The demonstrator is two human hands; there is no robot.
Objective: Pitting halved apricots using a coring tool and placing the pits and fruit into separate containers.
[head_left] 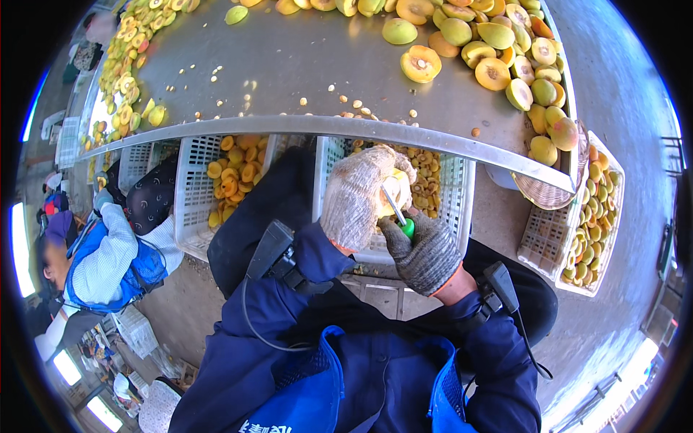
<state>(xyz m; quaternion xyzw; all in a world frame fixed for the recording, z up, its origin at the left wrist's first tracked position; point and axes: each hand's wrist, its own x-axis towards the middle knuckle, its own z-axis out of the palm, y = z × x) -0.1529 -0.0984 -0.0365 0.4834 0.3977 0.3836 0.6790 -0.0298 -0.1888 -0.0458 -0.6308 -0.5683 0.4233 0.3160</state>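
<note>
My left hand [354, 198], in a pale, stained knitted glove, is closed around a yellow peach half [399, 189]. In a grey knitted glove, my right hand [427, 254] grips a green-handled pitting tool [408, 229]. Its thin metal shaft reaches to the cut face of the peach; the tip is hard to make out. Both hands are just in front of the metal table's edge, above a white plastic crate [462, 198] holding small brownish-yellow pieces, partly hidden by my hands.
The metal table [289, 65] carries peach halves [492, 72] at right and left, plus scattered pits. Another crate [193, 166] of orange halves stands left. At right are a wicker basket [548, 191] and a peach-filled crate [610, 216]. A co-worker [115, 252] sits at left.
</note>
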